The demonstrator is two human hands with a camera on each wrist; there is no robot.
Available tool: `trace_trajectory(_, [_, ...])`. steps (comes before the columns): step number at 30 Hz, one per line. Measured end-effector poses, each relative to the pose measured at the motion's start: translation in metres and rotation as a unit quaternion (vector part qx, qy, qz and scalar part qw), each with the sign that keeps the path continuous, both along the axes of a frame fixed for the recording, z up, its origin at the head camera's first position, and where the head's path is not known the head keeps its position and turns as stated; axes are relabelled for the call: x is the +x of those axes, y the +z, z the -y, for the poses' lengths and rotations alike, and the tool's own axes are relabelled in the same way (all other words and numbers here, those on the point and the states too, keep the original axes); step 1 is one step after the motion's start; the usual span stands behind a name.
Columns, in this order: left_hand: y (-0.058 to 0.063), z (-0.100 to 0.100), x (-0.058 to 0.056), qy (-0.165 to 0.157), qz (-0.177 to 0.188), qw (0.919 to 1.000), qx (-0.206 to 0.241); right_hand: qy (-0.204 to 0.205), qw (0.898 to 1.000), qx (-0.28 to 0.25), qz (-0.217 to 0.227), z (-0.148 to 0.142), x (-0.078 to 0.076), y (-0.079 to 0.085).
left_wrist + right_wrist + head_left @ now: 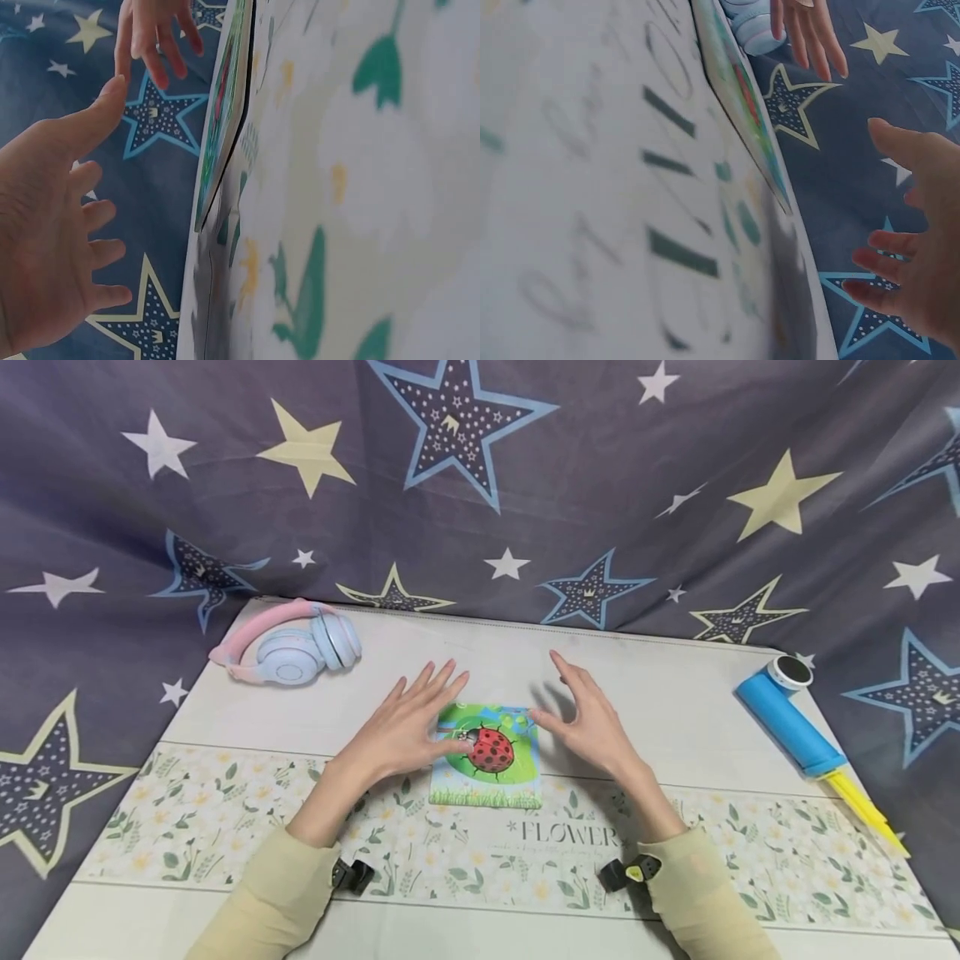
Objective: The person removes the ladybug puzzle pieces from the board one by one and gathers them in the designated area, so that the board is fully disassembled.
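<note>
A square, flat ladybug picture board lies on the table, showing a red ladybug on a green leaf with grass along its lower edge. Over its left side hovers my left hand, fingers spread and thumb stretched across the picture. My right hand is held at the board's right side, fingers extended, its thumb near the upper right corner. Neither hand holds anything. Seen edge-on in the left wrist view, the board is thin and lies below both hands. The right wrist view shows my right hand with its fingers apart.
Pink and blue headphones lie at the back left of the table. A blue cylinder with a yellow handle and a round white, dark-topped end lies at the right. A star-patterned curtain hangs behind the table.
</note>
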State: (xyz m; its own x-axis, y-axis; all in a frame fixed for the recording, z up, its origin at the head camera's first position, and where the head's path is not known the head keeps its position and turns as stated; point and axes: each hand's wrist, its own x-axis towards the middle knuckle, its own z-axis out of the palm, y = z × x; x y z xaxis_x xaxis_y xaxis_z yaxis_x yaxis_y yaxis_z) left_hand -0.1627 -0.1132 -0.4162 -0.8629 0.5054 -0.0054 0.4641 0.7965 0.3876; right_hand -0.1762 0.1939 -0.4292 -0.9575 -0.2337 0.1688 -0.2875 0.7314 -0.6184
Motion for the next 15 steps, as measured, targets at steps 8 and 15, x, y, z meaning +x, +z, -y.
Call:
trace_trajectory(8, [-0.002, -0.006, 0.006, -0.020, 0.018, 0.9994, -0.020, 0.029, 0.999, -0.005, 0.020, 0.009, 0.003, -0.005])
trace_trajectory(15, [-0.002, -0.012, 0.017, -0.049, 0.059, 0.9954, -0.057, 0.048, 0.998, -0.004, 0.030, 0.016, 0.003, -0.006])
